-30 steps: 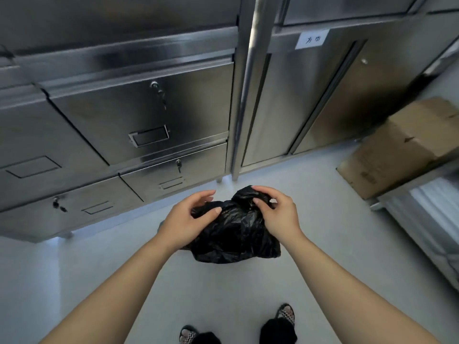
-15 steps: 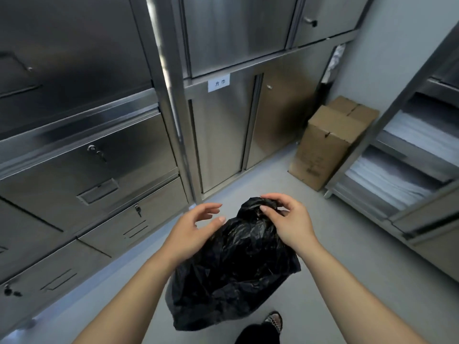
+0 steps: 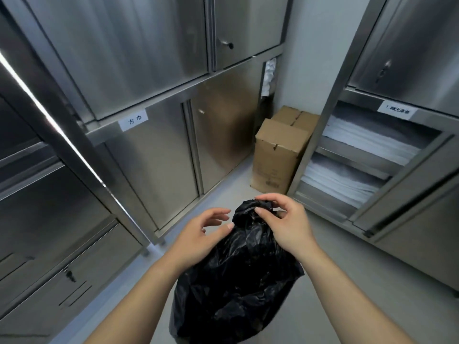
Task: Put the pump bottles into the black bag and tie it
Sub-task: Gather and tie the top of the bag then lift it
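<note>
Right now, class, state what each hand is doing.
Left hand: open, holding nothing, beside the black bag.
Right hand: pinching the bag's gathered top.

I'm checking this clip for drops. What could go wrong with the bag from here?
1. Only the right hand pinches the gathered top of the black bag; the left hand holds nothing, so the hanging bag might slip and fall to the floor.
2. No finished knot is visible, so the top may loosen and open.
</note>
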Motion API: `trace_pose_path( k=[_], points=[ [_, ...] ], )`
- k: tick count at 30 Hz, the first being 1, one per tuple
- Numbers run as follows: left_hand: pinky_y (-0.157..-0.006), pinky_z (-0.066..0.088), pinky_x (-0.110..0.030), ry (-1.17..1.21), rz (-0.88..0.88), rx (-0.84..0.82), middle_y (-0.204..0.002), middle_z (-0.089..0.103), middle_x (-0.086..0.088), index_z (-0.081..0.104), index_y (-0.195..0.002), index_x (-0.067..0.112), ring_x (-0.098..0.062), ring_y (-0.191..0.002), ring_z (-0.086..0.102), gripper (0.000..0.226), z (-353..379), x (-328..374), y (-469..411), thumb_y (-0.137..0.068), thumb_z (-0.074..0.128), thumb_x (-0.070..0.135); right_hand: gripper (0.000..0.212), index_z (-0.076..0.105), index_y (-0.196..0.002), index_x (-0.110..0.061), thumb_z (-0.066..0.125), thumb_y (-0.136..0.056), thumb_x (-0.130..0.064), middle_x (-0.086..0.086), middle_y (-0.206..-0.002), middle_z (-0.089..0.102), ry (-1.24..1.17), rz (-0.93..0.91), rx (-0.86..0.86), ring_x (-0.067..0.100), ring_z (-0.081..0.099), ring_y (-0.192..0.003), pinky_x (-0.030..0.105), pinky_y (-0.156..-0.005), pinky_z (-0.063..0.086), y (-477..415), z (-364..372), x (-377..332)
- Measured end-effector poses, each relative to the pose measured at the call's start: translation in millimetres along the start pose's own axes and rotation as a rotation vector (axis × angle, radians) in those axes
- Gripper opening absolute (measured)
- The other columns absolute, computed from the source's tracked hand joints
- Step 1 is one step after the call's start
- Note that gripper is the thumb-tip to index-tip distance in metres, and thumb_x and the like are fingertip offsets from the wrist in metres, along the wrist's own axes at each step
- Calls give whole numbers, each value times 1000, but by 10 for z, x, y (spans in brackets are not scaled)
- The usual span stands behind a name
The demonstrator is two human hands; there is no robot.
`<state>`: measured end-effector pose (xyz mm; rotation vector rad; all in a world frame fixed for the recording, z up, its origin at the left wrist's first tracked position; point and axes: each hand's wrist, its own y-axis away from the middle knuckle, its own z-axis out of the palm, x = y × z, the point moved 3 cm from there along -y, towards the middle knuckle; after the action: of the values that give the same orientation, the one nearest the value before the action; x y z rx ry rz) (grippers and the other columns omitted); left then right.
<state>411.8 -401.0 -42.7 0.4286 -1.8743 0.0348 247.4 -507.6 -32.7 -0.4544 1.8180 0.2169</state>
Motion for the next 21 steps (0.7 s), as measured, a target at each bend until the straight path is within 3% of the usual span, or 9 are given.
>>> trace_pose_path(
  k=[4, 8, 14, 17, 21],
  points=[
    [-102, 42, -43, 5, 7, -32, -107, 67, 12, 62, -108, 34, -2, -103, 61, 23, 38, 196, -472, -86, 66, 27, 20, 70, -88, -32, 71, -80, -14, -16, -87, 69, 7, 22, 49, 5, 63, -83, 28, -77, 53, -399, -147, 52],
    [-100, 43, -35, -12, 32, -63, -108, 68, 12, 63, -108, 35, 0, -102, 61, 22, -55, 291, -1066, -87, 65, 28, 18, 69, -89, -33, 71, -81, -16, -12, -92, 69, 47, 4, 106, 7, 63, -87, 22, -77, 50, -946, -263, 79],
    [-89, 44, -24, -3, 106, -154, -109, 67, 12, 64, -106, 36, 2, -102, 60, 19, -306, 345, -2227, -88, 62, 35, 23, 67, -84, -39, 71, -82, -17, -20, -87, 65, 89, 14, 256, -2, 60, -83, 7, -67, 45, -1924, -428, 58],
    [-92, 43, -24, -12, 141, -231, -112, 66, 11, 64, -107, 35, -1, -106, 59, 20, -520, 463, -2860, -89, 60, 39, 25, 66, -83, -39, 71, -81, -15, -22, -85, 65, 120, 5, 343, -9, 59, -80, 4, -67, 42, -2411, -506, -66],
    [-80, 44, -7, -10, 230, -246, -108, 68, 10, 67, -106, 32, 5, -98, 60, 18, -798, 707, -3600, -89, 59, 35, 26, 65, -82, -39, 71, -81, -13, -24, -84, 64, 145, -42, 424, -19, 56, -79, -1, -66, 40, -2960, -557, -240]
  ],
)
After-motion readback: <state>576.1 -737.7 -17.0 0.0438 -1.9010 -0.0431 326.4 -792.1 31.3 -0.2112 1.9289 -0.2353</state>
